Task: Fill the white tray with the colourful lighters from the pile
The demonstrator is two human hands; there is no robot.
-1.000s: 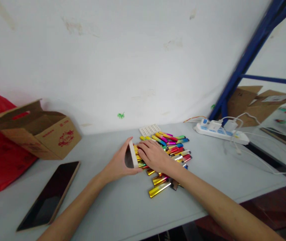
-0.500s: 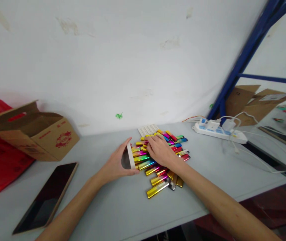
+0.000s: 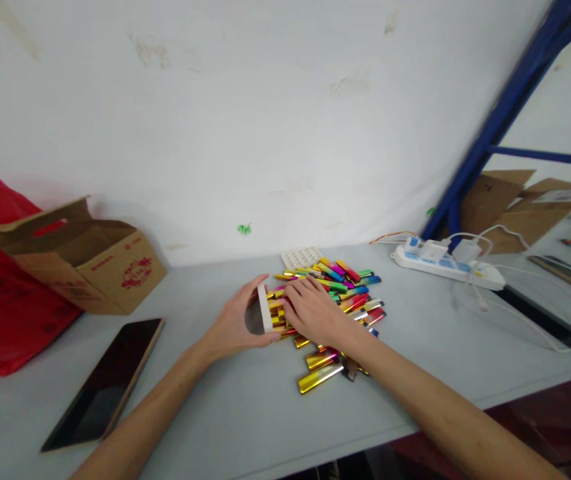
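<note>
By the left hand, a shallow white-rimmed tray is held upright on its edge, with the fingers closed at its upper end and the thumb at its lower end. The right hand is laid over the near-left part of a loose pile of shiny coloured sticks, and its fingers are bent down among them, close to the tray. Whether any stick is pinched there cannot be told, because the fingertips are hidden. The pile is spread on the grey table, just to the right of the tray, and several golden ends are pointed towards the rim; whether the rim is touched by them is not clear. From this, the step in hand is judged to be the arranging of sticks at the open side of the tray, with the tray used as a support by the left hand. For the next move, a steady hold on the tray seems to be needed, and only a light, flat pressure from the right fingers, so that the sticks are aligned and not scattered. As they look smooth, some slipping over one another could be expected. Behind the pile, near the wall, a white gridded piece is seen, and at the front a yellow and silver stick is lying a little outward, by which some extra attention may be required.
</note>
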